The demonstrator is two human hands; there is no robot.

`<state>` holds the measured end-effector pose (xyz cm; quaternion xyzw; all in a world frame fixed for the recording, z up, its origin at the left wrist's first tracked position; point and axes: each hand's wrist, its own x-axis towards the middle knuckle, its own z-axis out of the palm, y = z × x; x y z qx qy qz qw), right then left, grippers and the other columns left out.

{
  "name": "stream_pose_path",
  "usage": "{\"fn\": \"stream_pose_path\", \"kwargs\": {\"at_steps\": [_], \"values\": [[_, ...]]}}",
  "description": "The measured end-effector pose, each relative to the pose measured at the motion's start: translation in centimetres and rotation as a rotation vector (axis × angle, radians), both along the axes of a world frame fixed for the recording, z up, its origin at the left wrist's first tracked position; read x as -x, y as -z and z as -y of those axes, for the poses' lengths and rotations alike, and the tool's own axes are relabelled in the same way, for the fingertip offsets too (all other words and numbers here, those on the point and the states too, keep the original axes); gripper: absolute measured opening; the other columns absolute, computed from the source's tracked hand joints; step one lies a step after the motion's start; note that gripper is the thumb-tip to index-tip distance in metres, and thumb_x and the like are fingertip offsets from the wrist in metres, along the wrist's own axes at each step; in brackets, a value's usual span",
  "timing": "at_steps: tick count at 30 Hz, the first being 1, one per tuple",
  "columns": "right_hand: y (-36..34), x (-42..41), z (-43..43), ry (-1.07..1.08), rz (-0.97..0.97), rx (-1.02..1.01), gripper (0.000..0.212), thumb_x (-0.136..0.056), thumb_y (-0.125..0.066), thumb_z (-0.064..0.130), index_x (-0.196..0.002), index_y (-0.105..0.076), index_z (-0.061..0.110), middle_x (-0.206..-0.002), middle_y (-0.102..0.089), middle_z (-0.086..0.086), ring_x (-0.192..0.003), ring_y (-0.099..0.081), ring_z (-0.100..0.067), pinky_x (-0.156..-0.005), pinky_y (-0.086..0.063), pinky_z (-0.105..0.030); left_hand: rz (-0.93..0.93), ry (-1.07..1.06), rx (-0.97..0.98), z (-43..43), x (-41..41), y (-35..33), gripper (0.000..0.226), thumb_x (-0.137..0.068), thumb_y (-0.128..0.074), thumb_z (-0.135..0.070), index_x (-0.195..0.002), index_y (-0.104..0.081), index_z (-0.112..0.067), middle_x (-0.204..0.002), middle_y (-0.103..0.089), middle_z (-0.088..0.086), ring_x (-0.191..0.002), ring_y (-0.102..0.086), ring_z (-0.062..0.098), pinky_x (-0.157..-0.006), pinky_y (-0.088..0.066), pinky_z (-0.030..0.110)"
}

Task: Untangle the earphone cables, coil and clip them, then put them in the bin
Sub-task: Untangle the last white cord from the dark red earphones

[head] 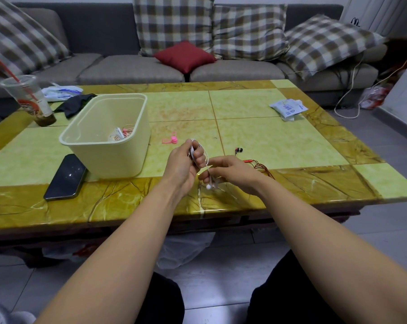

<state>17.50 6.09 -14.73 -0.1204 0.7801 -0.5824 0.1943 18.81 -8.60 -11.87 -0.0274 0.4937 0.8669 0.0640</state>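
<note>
Both forearms are reaching over the near edge of the table (279,136). Left hand (186,161) is gripping a coil of white earphone cable (206,157), fingers curled round it; right hand (231,174) is pinching the same cable just above its dangling earbuds (208,186). Red earphones (261,166) are lying just beside the right hand, a pink clip (170,139) near the cream bin (137,127), which is holding coiled sets (120,134).

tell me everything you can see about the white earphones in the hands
The white earphones are a thin, smooth, plastic-looking cable, partly wound in loops round the fingers of the left hand. The right hand pinches the loose stretch, below which a rounded white earbud hangs. All is held just above the near edge of the table.
</note>
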Motion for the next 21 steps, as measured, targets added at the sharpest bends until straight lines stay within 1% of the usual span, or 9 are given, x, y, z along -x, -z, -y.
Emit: {"fn": "stream_pose_path", "kwargs": {"at_steps": [5, 8, 11, 13, 15, 16, 18, 20, 21], "values": [[-1.06, -0.25, 0.56, 0.07, 0.175, 0.277, 0.042, -0.1, -0.029, 0.02, -0.123, -0.064, 0.011, -0.094, -0.065, -0.008, -0.085, -0.064, -0.018, -0.08, -0.056, -0.035, -0.005, 0.066, 0.111, -0.03, -0.15, 0.06, 0.036, -0.108, -0.026, -0.022, -0.078, -0.045, -0.013, -0.057, -0.037, -0.002, -0.05, -0.032, 0.012, -0.053, -0.028, 0.026], [-0.87, -0.23, 0.7, 0.085, 0.091, 0.27, 0.032, -0.103, -0.044, 0.033, -0.111, -0.07, 0.015, -0.088, -0.066, 0.0, -0.082, -0.064, -0.012, -0.081, -0.056, -0.031, 0.0, 0.121, 0.162, -0.03, -0.26, 0.09, 0.035, -0.108, -0.026, -0.023, -0.081, -0.047, -0.012, -0.059, -0.04, -0.001, -0.055, -0.036, 0.013, -0.057, -0.033, 0.025], [-0.49, -0.01, 0.62, 0.149, 0.047, 0.281, 0.02, -0.099, -0.056, 0.024, -0.102, -0.073, 0.013, -0.076, -0.067, 0.007, -0.073, -0.063, -0.007, -0.078, -0.055, -0.025, -0.018, 0.114, 0.223, 0.09, -0.27, 0.07, 0.034, -0.108, -0.029, -0.023, -0.084, -0.05, -0.01, -0.059, -0.048, -0.001, -0.058, -0.044, 0.014, -0.063, -0.042, 0.026], [-0.24, 0.2, 0.48, 0.173, 0.038, 0.269, 0.017, -0.097, -0.06, 0.022, -0.094, -0.074, 0.014, -0.076, -0.066, 0.005, -0.074, -0.062, -0.008, -0.08, -0.054, -0.026, -0.087, 0.069, 0.378, 0.2, -0.31, 0.22, 0.037, -0.107, -0.032, -0.02, -0.079, -0.054, -0.009, -0.061, -0.052, 0.0, -0.061, -0.049, 0.015, -0.068, -0.047, 0.029], [-0.17, 0.32, 0.42, 0.207, -0.003, 0.222, 0.017, -0.096, -0.062, 0.022, -0.094, -0.075, 0.012, -0.08, -0.067, 0.001, -0.077, -0.061, -0.009, -0.075, -0.053, -0.024, -0.208, -0.018, 0.679, 0.14, -0.35, 0.38, 0.041, -0.105, -0.034, -0.019, -0.071, -0.055, -0.013, -0.065, -0.054, 0.0, -0.07, -0.05, 0.018, -0.073, -0.045, 0.035], [-0.15, 0.39, 0.42, 0.238, -0.028, 0.201, 0.017, -0.095, -0.062, 0.022, -0.096, -0.075, 0.01, -0.082, -0.067, 0.0, -0.077, -0.06, -0.009, -0.072, -0.051, -0.023, -0.24, -0.072, 0.835, 0.09, -0.19, 0.57, 0.041, -0.105, -0.035, -0.02, -0.069, -0.055, -0.017, -0.07, -0.055, 0.0, -0.081, -0.05, 0.02, -0.078, -0.043, 0.038], [-0.25, 0.45, 0.51, 0.282, -0.076, 0.172, 0.018, -0.097, -0.06, 0.023, -0.097, -0.074, 0.011, -0.085, -0.066, 0.0, -0.081, -0.06, -0.01, -0.074, -0.049, -0.023, -0.164, -0.164, 1.04, 0.0, 0.13, 0.86, 0.037, -0.103, -0.036, -0.027, -0.074, -0.058, -0.025, -0.092, -0.058, 0.004, -0.109, -0.039, 0.025, -0.095, -0.038, 0.041], [-0.4, 0.36, 0.63, 0.26, -0.078, 0.16, 0.022, -0.101, -0.054, 0.025, -0.097, -0.071, 0.012, -0.09, -0.064, 0.001, -0.087, -0.058, -0.011, -0.078, -0.047, -0.027, -0.064, -0.16, 1.032, 0.08, 0.2, 0.89, 0.033, -0.102, -0.035, -0.034, -0.079, -0.058, -0.029, -0.116, -0.054, 0.008, -0.12, -0.03, 0.025, -0.105, -0.032, 0.043], [-0.4, 0.28, 0.72, 0.223, -0.044, 0.169, 0.024, -0.102, -0.05, 0.026, -0.096, -0.069, 0.012, -0.094, -0.063, 0.0, -0.09, -0.056, -0.014, -0.078, -0.046, -0.029, -0.038, -0.135, 0.925, 0.11, 0.2, 0.86, 0.032, -0.102, -0.035, -0.036, -0.08, -0.057, -0.029, -0.122, -0.052, 0.005, -0.122, -0.03, 0.023, -0.107, -0.029, 0.042]]}}
